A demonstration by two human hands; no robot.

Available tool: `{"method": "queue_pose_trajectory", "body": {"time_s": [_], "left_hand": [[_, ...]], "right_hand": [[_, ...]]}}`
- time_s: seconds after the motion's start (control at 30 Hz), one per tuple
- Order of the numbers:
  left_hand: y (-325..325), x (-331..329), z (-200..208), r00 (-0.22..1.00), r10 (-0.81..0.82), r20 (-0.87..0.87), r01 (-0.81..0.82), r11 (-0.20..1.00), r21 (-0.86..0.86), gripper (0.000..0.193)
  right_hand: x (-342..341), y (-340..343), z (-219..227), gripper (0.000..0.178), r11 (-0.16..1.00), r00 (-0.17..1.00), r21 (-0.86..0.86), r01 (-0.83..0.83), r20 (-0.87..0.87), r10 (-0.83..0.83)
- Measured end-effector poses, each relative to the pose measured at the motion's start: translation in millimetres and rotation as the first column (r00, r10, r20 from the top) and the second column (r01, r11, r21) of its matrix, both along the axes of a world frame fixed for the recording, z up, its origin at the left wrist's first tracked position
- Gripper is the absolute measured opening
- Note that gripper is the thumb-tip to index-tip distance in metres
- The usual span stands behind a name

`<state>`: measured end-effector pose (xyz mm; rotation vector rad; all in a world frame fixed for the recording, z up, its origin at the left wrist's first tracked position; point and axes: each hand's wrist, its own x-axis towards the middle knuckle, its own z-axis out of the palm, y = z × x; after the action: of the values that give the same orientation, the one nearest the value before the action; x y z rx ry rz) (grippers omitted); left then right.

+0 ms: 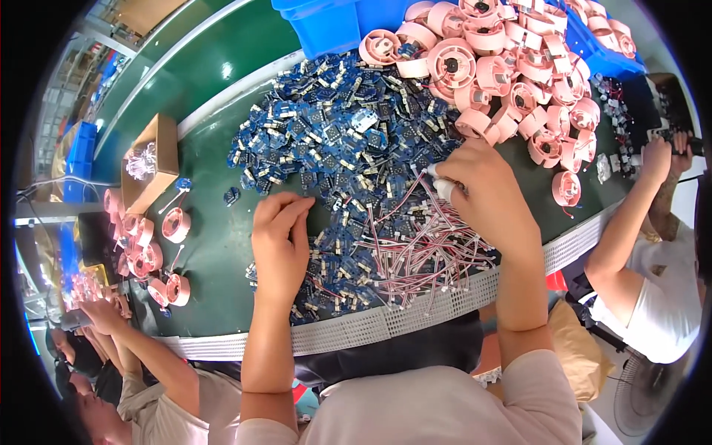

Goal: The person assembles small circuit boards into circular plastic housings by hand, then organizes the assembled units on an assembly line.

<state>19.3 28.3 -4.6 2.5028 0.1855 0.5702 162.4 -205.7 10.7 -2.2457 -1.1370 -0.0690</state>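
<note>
My left hand (280,233) is over the green work surface, at the left edge of a big heap of small blue circuit boards (334,119). Its thumb and fingers are pinched together; whatever may be between them is too small to make out. My right hand (489,196), with white covers on some fingertips, is curled above the heap's right side. Beneath it lies a tangle of red-and-white wire leads (423,252) with white plugs. One lead's end is close to its fingertips, but I cannot tell whether it is held.
Pink round housings (519,74) are piled at the back right, in front of blue bins (326,26). A cardboard box (152,163) of leads and more pink housings (176,225) stand at left. A perforated white edge (341,332) runs along the front. Co-workers' arms (623,215) show on both sides.
</note>
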Motion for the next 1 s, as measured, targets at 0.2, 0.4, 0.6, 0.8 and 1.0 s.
{"method": "queue_pose_trajectory", "body": {"time_s": [0.2,0.4,0.6,0.8,1.0], "left_hand": [[1,-6,-2,0.992,0.048,-0.117,-0.046,0.999,0.021,0.022],[-3,-6,9,0.998,0.060,-0.032,-0.052,0.975,0.216,0.015],[-8,-14,2,0.976,0.219,-0.016,-0.199,0.849,-0.489,0.004],[-10,-14,8,0.994,-0.086,0.072,0.110,0.653,-0.750,0.016],[-26,-15,23,0.963,-0.270,-0.017,0.088,0.372,-0.924,0.020]], "right_hand": [[1,-7,7,0.017,0.998,1.000,-0.056,-0.011,-0.015,0.010],[7,-6,-3,0.016,0.995,0.999,0.090,-0.033,-0.019,0.035],[9,-4,1,0.021,0.947,0.988,0.321,-0.027,-0.133,0.073],[1,8,10,0.037,0.854,0.934,0.518,0.035,-0.321,0.156],[-36,42,16,0.041,0.880,0.895,0.458,-0.123,-0.333,0.298]]}}
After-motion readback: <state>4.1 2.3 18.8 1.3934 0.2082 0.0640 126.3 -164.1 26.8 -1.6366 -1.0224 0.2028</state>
